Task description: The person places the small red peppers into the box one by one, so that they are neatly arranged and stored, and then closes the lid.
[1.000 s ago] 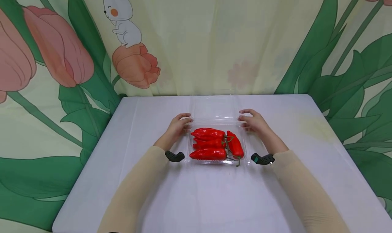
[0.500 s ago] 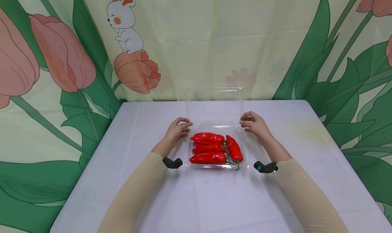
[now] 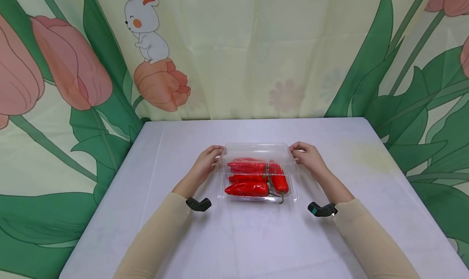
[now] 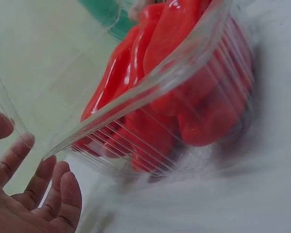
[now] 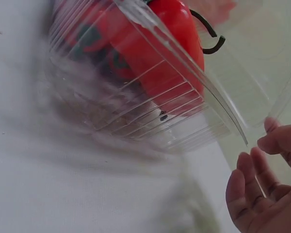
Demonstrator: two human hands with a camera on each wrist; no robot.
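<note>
A clear plastic clamshell box [image 3: 222,194] lies on the white-covered table with several glossy red peppers [image 3: 246,189] inside. Its hinged lid [image 3: 256,148] leans forward, partly folded over the back peppers. At the lid's left edge, my left hand [image 3: 200,165] pinches the plastic between thumb and index finger; the other fingers sit beside the box rim [image 4: 150,92]. My right hand [image 3: 310,160] pinches the opposite edge the same way. In the right wrist view, a pepper [image 5: 177,36] with a dark curved stem rises near the rim.
A white cloth covers the table [image 3: 234,238], and its far edge meets a curtain [image 3: 238,67] printed with tulips and a rabbit. A black wrist device [image 3: 198,204] sits on the left wrist, another [image 3: 322,209] on the right.
The lid has swung from standing upright behind the box to leaning forward over the peppers. Both hands have moved with its edges, and the box has stayed nearly in place.
</note>
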